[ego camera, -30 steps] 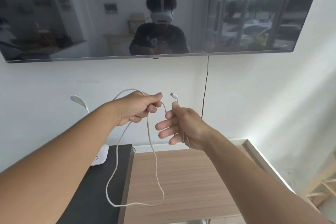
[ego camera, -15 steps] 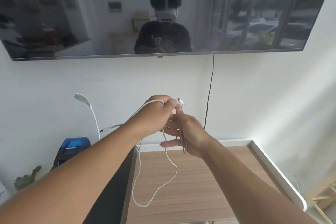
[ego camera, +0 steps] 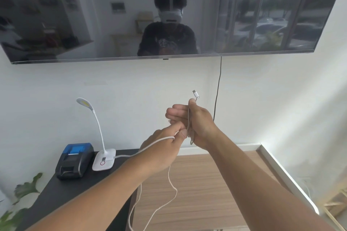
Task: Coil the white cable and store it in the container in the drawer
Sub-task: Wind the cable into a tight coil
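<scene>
The white cable [ego camera: 173,189] hangs in a loose loop below my hands, over the wooden table. My right hand [ego camera: 195,122] is raised in front of the wall with its thumb pinning several turns of cable against the palm. The cable's plug [ego camera: 195,93] sticks up above that thumb. My left hand [ego camera: 165,146] sits just below and left of the right one, pinching a strand that runs over its back. The drawer and the container are not in view.
A wooden table [ego camera: 206,184] lies below my arms, with a white rim [ego camera: 281,174] on its right. On a black surface [ego camera: 56,193] at the left stand a white desk lamp [ego camera: 103,159] and a black-and-blue printer [ego camera: 75,159]. A wall-mounted TV [ego camera: 131,15] hangs above, a dark cord [ego camera: 218,84] dropping from it.
My left hand has dropped from above the right hand's fingers to below them, carrying the strand round. The hanging loop has grown shorter. The view has tilted down.
</scene>
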A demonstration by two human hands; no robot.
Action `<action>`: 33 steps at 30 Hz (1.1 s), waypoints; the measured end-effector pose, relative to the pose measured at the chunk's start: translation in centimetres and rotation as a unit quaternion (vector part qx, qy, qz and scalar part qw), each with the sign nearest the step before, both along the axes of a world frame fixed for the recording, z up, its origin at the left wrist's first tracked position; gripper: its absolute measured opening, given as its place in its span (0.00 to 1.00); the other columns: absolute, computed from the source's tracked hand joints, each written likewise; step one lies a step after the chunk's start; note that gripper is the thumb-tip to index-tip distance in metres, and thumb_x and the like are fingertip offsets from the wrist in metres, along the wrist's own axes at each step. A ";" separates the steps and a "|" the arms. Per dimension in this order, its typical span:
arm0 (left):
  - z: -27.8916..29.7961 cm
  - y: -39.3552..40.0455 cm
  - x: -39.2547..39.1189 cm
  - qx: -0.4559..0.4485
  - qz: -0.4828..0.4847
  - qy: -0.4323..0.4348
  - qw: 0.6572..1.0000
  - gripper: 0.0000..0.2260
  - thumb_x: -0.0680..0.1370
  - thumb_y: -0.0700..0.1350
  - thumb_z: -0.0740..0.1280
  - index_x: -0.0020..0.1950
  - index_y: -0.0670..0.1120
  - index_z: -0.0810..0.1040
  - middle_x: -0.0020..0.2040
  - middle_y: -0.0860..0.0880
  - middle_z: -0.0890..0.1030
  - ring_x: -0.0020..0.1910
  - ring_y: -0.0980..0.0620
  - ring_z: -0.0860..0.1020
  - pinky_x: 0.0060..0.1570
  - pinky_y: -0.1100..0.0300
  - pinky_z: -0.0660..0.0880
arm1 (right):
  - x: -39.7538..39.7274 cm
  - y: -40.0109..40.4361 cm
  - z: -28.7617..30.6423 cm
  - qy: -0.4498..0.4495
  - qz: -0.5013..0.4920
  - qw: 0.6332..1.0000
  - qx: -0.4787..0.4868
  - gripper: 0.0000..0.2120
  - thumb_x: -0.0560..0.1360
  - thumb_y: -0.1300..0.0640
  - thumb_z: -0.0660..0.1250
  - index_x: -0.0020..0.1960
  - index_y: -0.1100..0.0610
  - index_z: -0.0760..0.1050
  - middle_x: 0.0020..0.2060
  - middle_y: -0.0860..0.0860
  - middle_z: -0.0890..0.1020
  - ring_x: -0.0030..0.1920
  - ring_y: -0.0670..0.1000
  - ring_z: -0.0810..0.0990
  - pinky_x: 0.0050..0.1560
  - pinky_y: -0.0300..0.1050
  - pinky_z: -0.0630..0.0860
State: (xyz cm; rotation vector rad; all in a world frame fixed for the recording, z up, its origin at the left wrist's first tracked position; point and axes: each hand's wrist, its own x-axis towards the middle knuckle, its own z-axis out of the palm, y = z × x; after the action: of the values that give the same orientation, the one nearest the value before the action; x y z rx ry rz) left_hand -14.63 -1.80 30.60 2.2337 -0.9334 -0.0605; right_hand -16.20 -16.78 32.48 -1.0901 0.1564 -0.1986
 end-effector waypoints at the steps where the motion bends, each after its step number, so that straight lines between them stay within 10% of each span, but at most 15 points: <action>1: -0.4 0.0 0.2 -0.007 -0.007 0.017 1.000 0.10 0.82 0.61 0.54 0.49 0.60 0.72 0.30 0.56 0.77 0.37 0.50 0.81 0.43 0.48 0.77 | 0.1 0.2 0.2 -0.004 -0.005 0.999 0.033 0.28 0.88 0.46 0.48 0.57 0.67 0.78 0.48 0.61 0.88 0.49 0.59 0.89 0.46 0.49 0.85; 8: -2.8 0.9 1.5 -0.024 -0.052 0.138 0.989 0.14 0.83 0.62 0.55 0.47 0.57 0.75 0.26 0.59 0.70 0.26 0.56 0.64 0.34 0.57 0.64 | -0.1 0.1 0.2 -0.001 -0.020 0.998 0.067 0.25 0.87 0.45 0.51 0.59 0.62 0.80 0.29 0.45 0.81 0.23 0.43 0.74 0.25 0.36 0.74; 13: -3.1 1.8 3.0 -0.017 -0.059 0.269 0.961 0.21 0.82 0.65 0.57 0.38 0.52 0.73 0.29 0.55 0.69 0.24 0.54 0.58 0.22 0.65 0.58 | -0.7 -0.5 -0.2 -0.015 0.016 0.998 0.055 0.22 0.85 0.43 0.58 0.57 0.60 0.81 0.22 0.44 0.67 0.19 0.43 0.62 0.19 0.35 0.60; 19: -0.4 1.7 5.7 -0.042 0.009 0.376 0.926 0.19 0.83 0.62 0.61 0.40 0.50 0.73 0.28 0.55 0.67 0.22 0.56 0.56 0.18 0.65 0.52 | -2.4 0.1 -1.4 0.028 0.135 0.990 -0.017 0.20 0.85 0.42 0.57 0.42 0.54 0.74 0.26 0.47 0.72 0.19 0.44 0.65 0.17 0.34 0.59; 33: 5.1 -1.1 4.4 0.044 0.042 0.104 0.993 0.16 0.83 0.55 0.60 0.44 0.51 0.83 0.38 0.53 0.83 0.42 0.53 0.82 0.41 0.60 0.74 | -1.3 1.0 -3.0 0.037 0.093 0.991 -0.087 0.27 0.87 0.45 0.50 0.56 0.63 0.81 0.46 0.60 0.88 0.45 0.56 0.88 0.42 0.46 0.84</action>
State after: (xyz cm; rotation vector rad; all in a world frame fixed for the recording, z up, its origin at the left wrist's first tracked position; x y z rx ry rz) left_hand -10.23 -2.87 35.73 2.2929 -0.7354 -0.2939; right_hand -17.54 -15.75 29.50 -1.2794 0.1048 -0.0037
